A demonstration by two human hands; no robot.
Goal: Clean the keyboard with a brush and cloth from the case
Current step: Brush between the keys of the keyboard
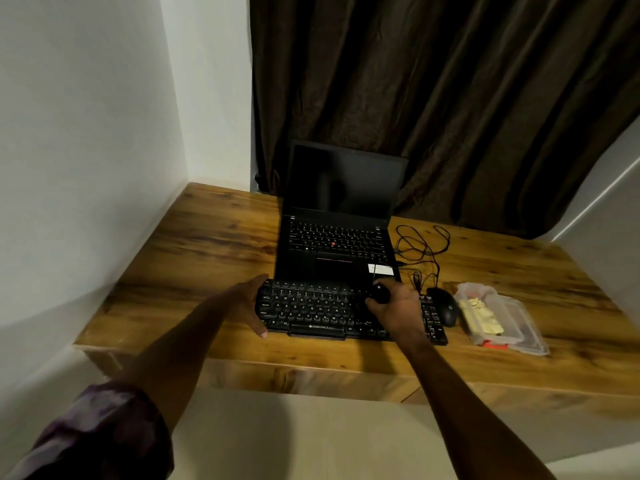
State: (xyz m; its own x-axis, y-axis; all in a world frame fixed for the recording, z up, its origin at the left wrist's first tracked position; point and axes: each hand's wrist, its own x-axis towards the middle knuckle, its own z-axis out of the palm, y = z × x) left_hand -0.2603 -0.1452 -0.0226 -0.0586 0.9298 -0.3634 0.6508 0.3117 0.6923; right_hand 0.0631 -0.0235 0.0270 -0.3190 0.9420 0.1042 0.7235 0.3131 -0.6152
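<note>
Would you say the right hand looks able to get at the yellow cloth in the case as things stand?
Probably yes: the case lies right of the right hand, seemingly open, with only the mouse between. But that hand grips the brush, so it isn't free to take the cloth.

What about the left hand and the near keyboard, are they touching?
Touching. The head view shows the left hand cupping the left end of the keyboard, thumb on its front edge.

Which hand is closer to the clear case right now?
Right. The right hand grips the brush over the keyboard's right side, only the mouse between it and the case; the left hand holds the keyboard's far left end.
</note>
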